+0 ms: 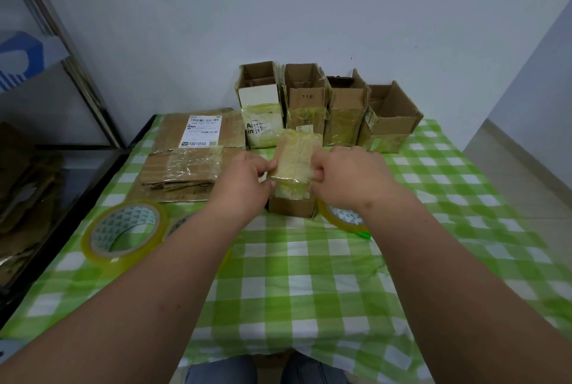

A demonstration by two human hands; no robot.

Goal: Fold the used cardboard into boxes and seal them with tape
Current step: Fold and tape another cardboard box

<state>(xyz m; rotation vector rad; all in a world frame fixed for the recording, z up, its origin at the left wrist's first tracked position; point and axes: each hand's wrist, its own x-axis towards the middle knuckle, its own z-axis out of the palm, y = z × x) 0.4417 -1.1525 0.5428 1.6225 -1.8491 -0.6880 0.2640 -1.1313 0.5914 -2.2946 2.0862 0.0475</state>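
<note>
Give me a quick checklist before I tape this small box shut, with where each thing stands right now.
1. Small box held from both sides: ok, left hand pinches its left edge and right hand its right edge.
2. Top flaps folded down flat: ok, the top face looks closed under old yellowed tape.
3. Tape within reach: ok, one tape roll lies by the left forearm, a second roll lies under the right wrist.
4. A hand free to take the tape: not ok, both hold the box.
5. Loose tape end ready to pull: cannot tell.
6. Room in the row of finished boxes by the wall: cannot tell.
</note>
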